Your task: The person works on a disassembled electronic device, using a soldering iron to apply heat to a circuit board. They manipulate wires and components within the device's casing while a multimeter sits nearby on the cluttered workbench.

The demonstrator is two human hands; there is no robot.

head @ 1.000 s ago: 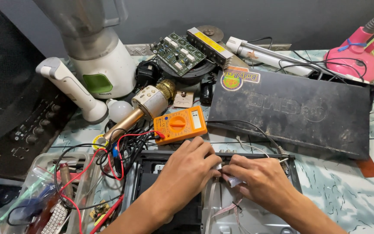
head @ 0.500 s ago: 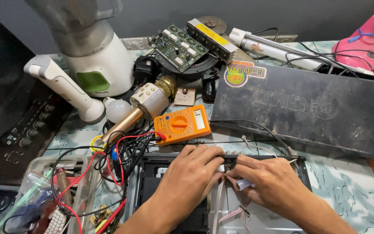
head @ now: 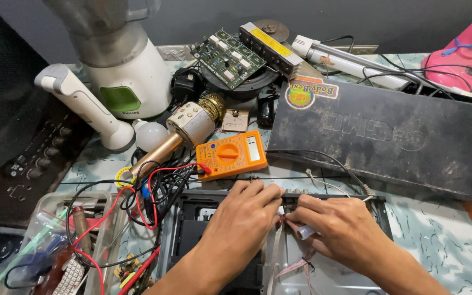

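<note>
Working inside an opened flat device chassis [head: 192, 229] at bottom centre of frame, both hands bunched at its far edge. Left hand [head: 244, 218] lies palm down on the chassis, fingers together and curled, tips pressing at the rear lip. Right hand [head: 340, 229] sits just beside it, touching or nearly so; its fingers are pinched on a small whitish cylindrical part [head: 305, 232], likely a connector or tool tip, too hidden to name. Step in hand looks like seating or freeing a small part or lead at the rear edge; the next move likely calls for fine fingertip control while the left hand steadies the case. Chassis long axis runs left-right across the frame, its rear edge toward the top. The whitish part points toward lower left, its axis slanted. Orange multimeter [head: 230, 154] lies just above the hands, red lead [head: 137, 218] trailing to lower left. Dark metal cover [head: 383, 136] sits upper right, gold microphone [head: 184, 134] upper left of centre.
</note>
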